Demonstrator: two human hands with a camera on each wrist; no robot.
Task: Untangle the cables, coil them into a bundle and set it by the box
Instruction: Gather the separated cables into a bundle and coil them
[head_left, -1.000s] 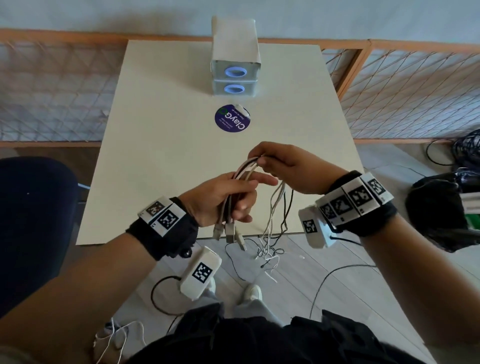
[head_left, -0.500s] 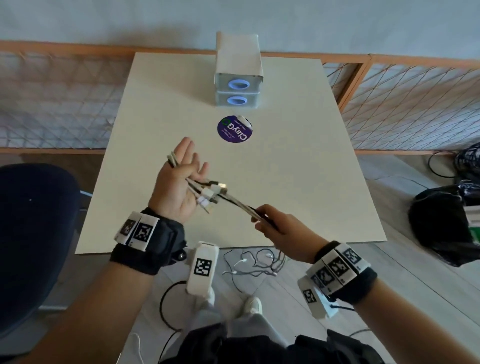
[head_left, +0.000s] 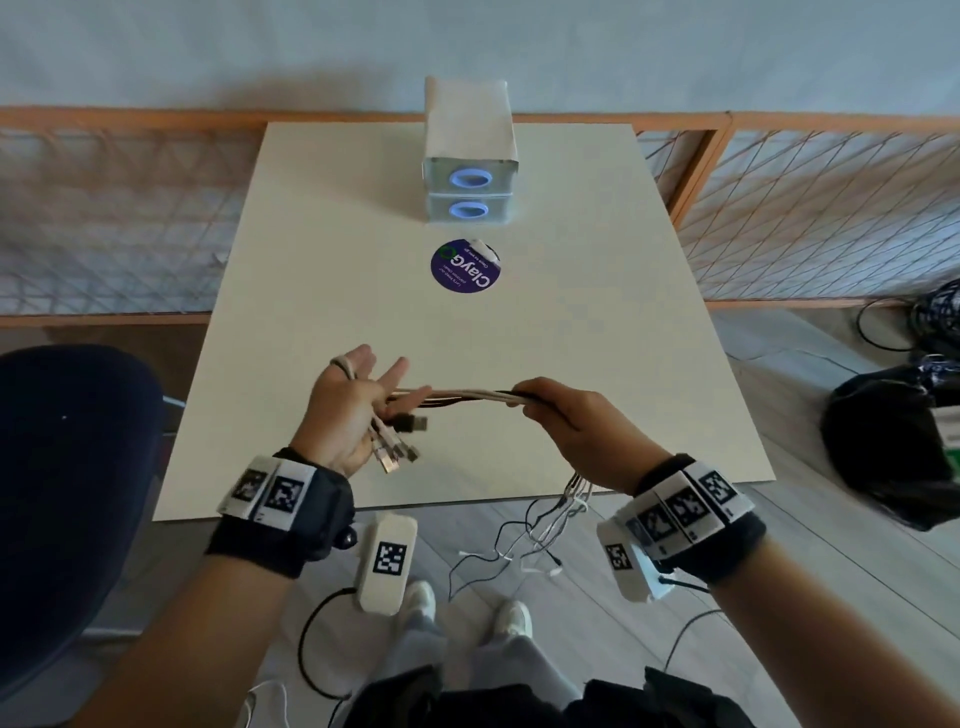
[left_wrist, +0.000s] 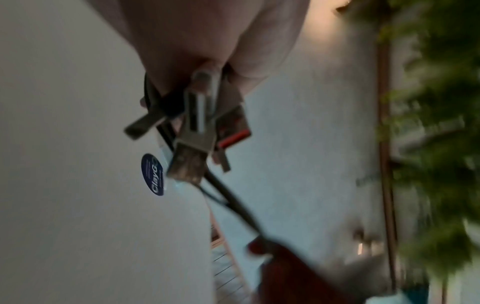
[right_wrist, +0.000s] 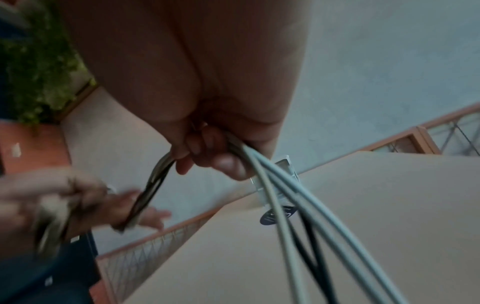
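A bundle of white and black cables stretches level between my two hands above the near part of the table. My left hand has two fingers stretched out, with a loop of cable over it. It holds the USB plug ends, which stick out of the palm. My right hand grips the cables in a fist. Their loose tails hang past the table edge to the floor. The white box stands at the far edge.
A round purple sticker lies in front of the box. An orange-framed mesh fence surrounds the table. A dark chair is at my left, and black bags and cords lie on the floor at my right.
My right hand has carried the cables up from the table's near edge to the right of the left hand, pulling them level. The left hand has turned and dropped nearer.
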